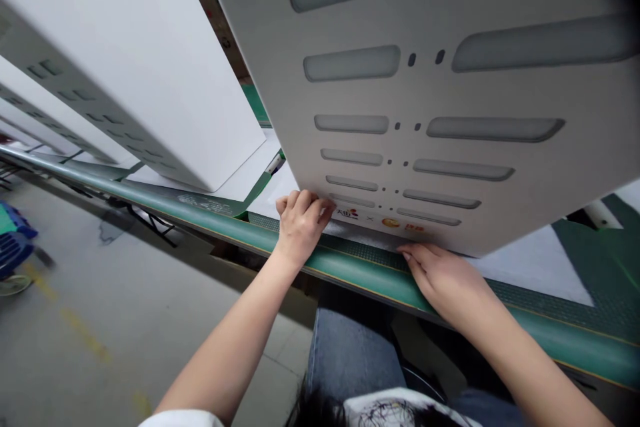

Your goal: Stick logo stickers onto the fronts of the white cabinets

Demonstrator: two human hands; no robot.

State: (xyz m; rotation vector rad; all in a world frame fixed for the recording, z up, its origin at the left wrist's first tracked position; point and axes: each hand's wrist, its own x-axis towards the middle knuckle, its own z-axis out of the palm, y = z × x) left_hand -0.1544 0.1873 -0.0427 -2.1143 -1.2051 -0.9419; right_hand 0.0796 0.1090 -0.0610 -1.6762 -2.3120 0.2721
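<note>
Sheeting (545, 267) under the slotted casing (403, 97), upper right, probably prevents scratches; near its base, left hand (303, 220) curls fingers, right hand (447, 277) extends them, grips unclear.

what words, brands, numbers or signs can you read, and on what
"×": on the white slotted panel, near its bottom
Dark characters left of it: perhaps "天街", too small to be sure
Orange characters right of it: too blurred to read
White markings on the green surface: too blurred
Sign on the brown box: too blurred
</note>
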